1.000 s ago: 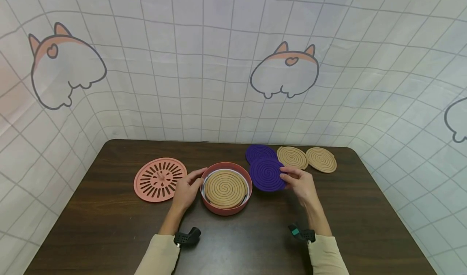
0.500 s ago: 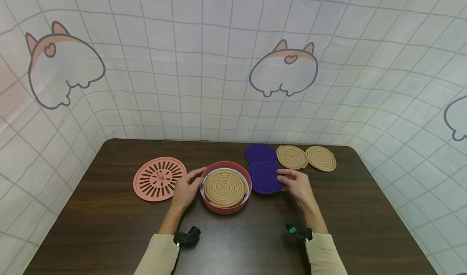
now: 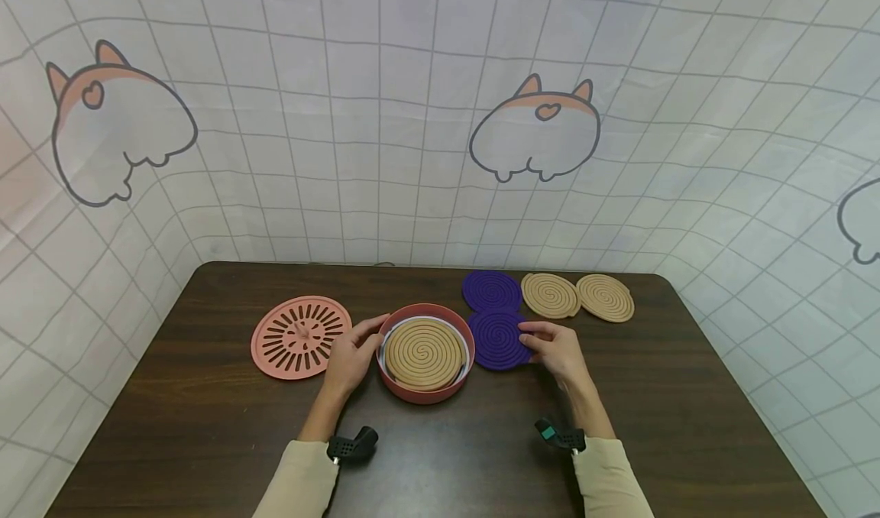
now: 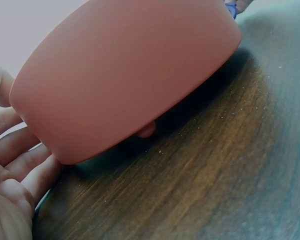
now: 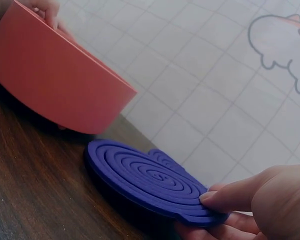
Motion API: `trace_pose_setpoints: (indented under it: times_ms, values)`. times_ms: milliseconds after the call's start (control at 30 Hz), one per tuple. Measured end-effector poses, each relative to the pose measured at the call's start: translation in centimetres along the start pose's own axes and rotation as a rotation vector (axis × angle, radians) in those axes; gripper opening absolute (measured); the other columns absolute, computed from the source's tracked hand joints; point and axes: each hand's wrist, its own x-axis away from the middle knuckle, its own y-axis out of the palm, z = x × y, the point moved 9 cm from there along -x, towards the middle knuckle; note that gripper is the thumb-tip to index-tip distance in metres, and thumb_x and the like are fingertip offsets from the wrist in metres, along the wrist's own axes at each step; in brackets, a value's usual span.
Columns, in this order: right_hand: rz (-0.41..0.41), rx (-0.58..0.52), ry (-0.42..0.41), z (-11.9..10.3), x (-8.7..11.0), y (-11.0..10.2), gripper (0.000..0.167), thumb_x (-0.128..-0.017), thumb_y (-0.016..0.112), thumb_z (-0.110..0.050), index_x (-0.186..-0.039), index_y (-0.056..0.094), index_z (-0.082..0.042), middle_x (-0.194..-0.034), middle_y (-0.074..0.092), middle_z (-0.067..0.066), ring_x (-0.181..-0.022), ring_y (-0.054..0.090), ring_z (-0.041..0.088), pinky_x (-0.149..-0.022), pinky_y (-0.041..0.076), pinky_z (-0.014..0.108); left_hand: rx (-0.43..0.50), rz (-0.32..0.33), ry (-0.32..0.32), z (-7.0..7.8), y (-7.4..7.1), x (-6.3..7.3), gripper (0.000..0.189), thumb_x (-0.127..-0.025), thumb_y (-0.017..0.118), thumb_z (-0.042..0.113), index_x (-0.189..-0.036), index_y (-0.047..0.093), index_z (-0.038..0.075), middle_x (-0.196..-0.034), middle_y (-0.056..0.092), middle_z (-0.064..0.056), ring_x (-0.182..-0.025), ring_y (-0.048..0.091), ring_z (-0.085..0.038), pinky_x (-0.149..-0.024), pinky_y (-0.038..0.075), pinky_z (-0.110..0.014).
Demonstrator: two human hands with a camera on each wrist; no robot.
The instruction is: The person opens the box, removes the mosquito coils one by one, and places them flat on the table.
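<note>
My left hand (image 3: 349,361) grips the left rim of a round red mosquito coil box (image 3: 421,398), thumb at the rim and fingers along the outer wall in the left wrist view. Inside the box lies a tan mosquito coil (image 3: 425,354) over a white lining. Between thumb and fingers, my right hand (image 3: 562,350) pinches the right edge of a purple mosquito coil (image 5: 155,175), just right of the box. In the right wrist view this coil is held flat, low over the table. A second purple coil (image 3: 491,289) lies right behind it.
Two more tan coils (image 3: 550,296) lie at the back right, side by side. To the left of the box is a pink slotted lid (image 3: 300,336) with a small central knob. A white grid-patterned curtain (image 3: 412,159) closes off the table's back edge.
My right hand has brought the purple coil down and slightly toward me and left, so more of the rear purple coil shows. The left hand and box stay in place.
</note>
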Motion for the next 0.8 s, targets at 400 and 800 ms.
trace_pose_setpoints:
  times_ms: [400, 800]
  values:
    - [-0.041, 0.022, -0.013, 0.11, 0.17, 0.02, 0.037, -0.091, 0.068, -0.003, -0.127, 0.064, 0.004, -0.085, 0.073, 0.005, -0.070, 0.065, 0.010, -0.062, 0.058, 0.030, -0.010, -0.004, 0.002, 0.06, -0.07, 0.00, 0.035, -0.094, 0.063, 0.015, -0.127, 0.071, 0.019, -0.129, 0.070, -0.008, -0.120, 0.065, -0.025, -0.101, 0.048, -0.048]
    - [-0.018, 0.106, -0.023, 0.07, 0.20, -0.36, 0.045, -0.092, 0.067, -0.006, -0.134, 0.057, 0.007, -0.106, 0.073, 0.021, -0.072, 0.065, 0.009, -0.061, 0.056, 0.026, -0.002, 0.001, 0.005, -0.21, -0.08, -0.04, 0.035, -0.094, 0.062, 0.014, -0.127, 0.071, 0.021, -0.127, 0.071, -0.007, -0.118, 0.066, -0.025, -0.099, 0.050, -0.048]
